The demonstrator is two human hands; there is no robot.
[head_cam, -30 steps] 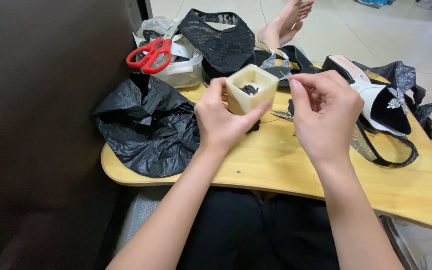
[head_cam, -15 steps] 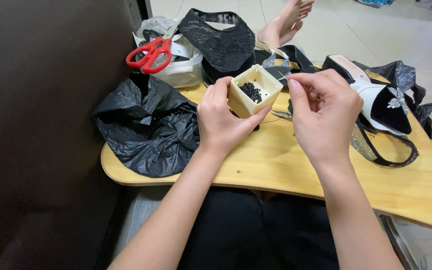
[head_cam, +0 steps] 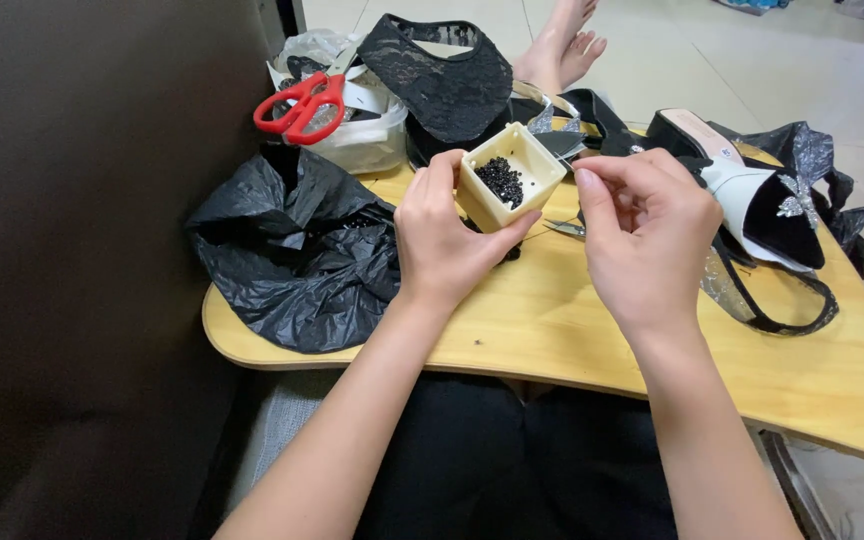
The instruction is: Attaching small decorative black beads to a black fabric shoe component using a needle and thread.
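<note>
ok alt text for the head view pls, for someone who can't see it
A left hand holds a small cream box of tiny black beads, tilted, above a wooden lap table; the right hand is pinched beside it. Red-handled scissors, a black plastic bag and a black-and-white shoe lie around.

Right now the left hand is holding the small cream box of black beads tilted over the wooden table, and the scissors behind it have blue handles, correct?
Not quite. In the head view the scissors have red handles, not blue. The rest holds: the left hand holds the small cream box of black beads, tilted, over the wooden table.
</note>
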